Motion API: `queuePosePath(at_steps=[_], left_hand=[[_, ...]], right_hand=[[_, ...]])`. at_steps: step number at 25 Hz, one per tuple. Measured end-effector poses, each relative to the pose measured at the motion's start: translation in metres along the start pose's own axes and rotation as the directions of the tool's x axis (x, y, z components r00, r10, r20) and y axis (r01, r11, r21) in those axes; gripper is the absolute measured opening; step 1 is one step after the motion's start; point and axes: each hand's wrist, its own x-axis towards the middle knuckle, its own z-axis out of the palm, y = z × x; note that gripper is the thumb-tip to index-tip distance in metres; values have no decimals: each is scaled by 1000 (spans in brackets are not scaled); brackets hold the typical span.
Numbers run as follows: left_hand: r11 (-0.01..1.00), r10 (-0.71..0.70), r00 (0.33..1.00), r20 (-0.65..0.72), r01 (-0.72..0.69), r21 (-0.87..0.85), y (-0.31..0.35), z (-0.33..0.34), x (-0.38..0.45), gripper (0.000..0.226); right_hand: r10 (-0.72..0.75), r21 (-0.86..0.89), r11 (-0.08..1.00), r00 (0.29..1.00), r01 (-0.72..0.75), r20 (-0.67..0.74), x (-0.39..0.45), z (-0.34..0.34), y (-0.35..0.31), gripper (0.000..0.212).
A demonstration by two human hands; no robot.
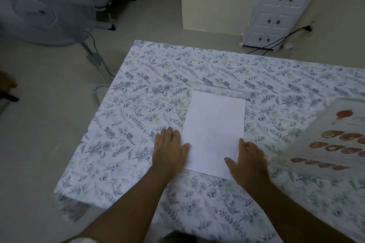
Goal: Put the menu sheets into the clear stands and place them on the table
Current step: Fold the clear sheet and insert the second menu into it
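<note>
A blank white sheet [214,128] lies flat on the floral tablecloth [150,92], with the edge of a clear stand faintly visible around its far side. My left hand [169,149] rests flat at the sheet's near left edge, thumb touching the paper. My right hand [249,159] presses on the sheet's near right corner, fingers spread. A printed menu sheet [335,144] with red and orange food pictures lies at the right, blurred.
The table's left edge and near-left corner [65,191] drop to a grey floor. A standing fan [41,8] is at the far left. A white drawer cabinet [280,4] with black cables stands beyond the table.
</note>
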Motion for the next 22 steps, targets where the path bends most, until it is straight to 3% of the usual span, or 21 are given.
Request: queuePosePath(at_steps=[2, 4, 5, 7, 9, 11, 15, 17, 20, 22], left_hand=[[998, 54, 997, -57, -56, -29, -2, 1, 4, 56], [982, 3, 999, -42, -10, -189, 4, 5, 6, 45], [944, -88, 996, 13, 88, -319, 10, 3, 7, 43], [776, -256, 960, 116, 275, -567, 16, -2, 14, 40], [583, -346, 922, 177, 358, -729, 15, -9, 16, 25], [480, -394, 892, 223, 406, -778, 14, -17, 8, 18], [486, -381, 909, 168, 351, -800, -3, -32, -20, 27], [403, -331, 923, 198, 328, -854, -9, -50, -30, 30], [311, -255, 952, 171, 249, -917, -10, -87, -42, 26], [315, -202, 974, 105, 166, -934, -9, -108, -44, 25]], right_hand=[[208, 376, 910, 977, -175, -48, 0, 3, -17, 72], [413, 698, 641, 910, -319, 37, 2, -2, -30, 49], [465, 793, 485, 877, -368, 123, 6, -4, -33, 35], [469, 856, 279, 839, -435, 274, 10, -9, -32, 18], [448, 842, 212, 815, -495, 367, 10, -11, -24, 20], [407, 835, 137, 798, -533, 444, 4, -13, -18, 18], [149, 895, 99, 896, -435, 419, -21, -34, 2, 27], [72, 934, 128, 943, -333, 326, -30, -48, 14, 33], [-2, 988, 99, 993, -114, 115, -35, -66, 21, 35], [8, 955, 269, 991, 129, -136, -33, -77, 17, 38]])
